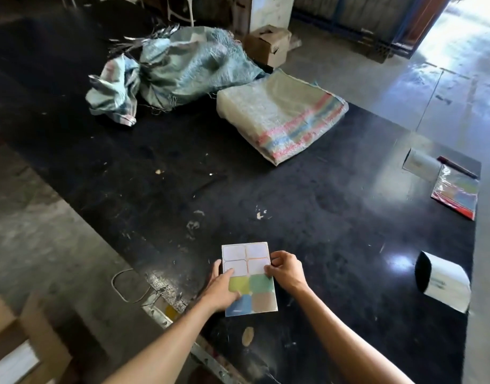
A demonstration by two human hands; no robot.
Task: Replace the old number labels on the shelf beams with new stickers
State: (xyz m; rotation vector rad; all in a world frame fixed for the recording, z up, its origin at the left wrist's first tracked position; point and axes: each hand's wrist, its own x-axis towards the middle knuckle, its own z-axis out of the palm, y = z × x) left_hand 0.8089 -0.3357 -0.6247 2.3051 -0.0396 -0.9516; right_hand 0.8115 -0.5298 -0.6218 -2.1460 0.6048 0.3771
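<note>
- Head view, landmark: rectangular paper sticker sheet (249,278) w/ white labels on its top half and yellow, green, blue and tan labels on the lower half. It lies flat on the black scuffed tabletop (335,217), near the table's front edge.
- Left hand (220,291): palm and straight fingers (227,273) pressed flat on the sheet's left side, thumb on the coloured labels. Grips nothing; it serves as a hold-down.
- Right hand (286,270): at the sheet's right edge, thumb and fingertips (269,270) curled in a pinch by the lower-right white label. Whether a corner is lifted yet, cannot tell.
- Step, as judged: peel one new label. Keep the left palm firm so the backing stays down. Lift the corner w/ a nail, pull low and slow, avoid creasing or touching the adhesive.
- Well beyond the sheet: striped woven sack bundle (282,117). Far right of the sheet: plastic-wrapped pack of coloured sheets (457,194), prob. spare stock.
- Shelf beams and old labels: not in view.
</note>
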